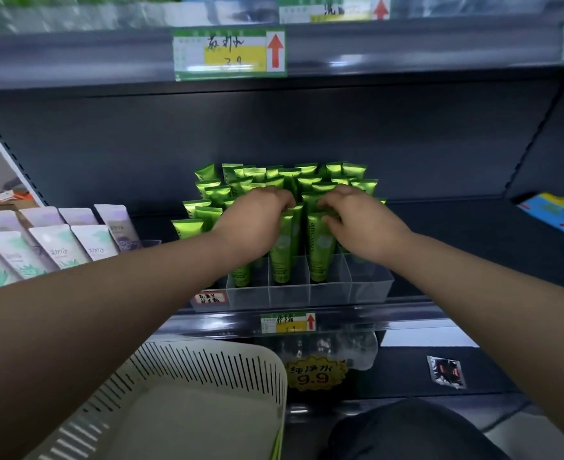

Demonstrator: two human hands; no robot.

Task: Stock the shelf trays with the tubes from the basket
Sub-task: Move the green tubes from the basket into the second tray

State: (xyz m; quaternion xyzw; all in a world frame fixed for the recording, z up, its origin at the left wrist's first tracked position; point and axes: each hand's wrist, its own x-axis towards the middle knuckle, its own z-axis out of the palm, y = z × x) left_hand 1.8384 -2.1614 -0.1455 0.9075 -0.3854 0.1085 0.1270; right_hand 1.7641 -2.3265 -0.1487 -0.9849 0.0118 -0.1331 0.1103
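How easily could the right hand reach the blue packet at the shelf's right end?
Probably yes, quite easily. The right hand grips among the green tubes, but only bare shelf lies between it and the blue packet, and nothing stands in the way.

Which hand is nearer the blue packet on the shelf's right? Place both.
Right. The right hand is on the green tubes, left of the blue packet with bare shelf between; the left hand lies farther left on the same tubes.
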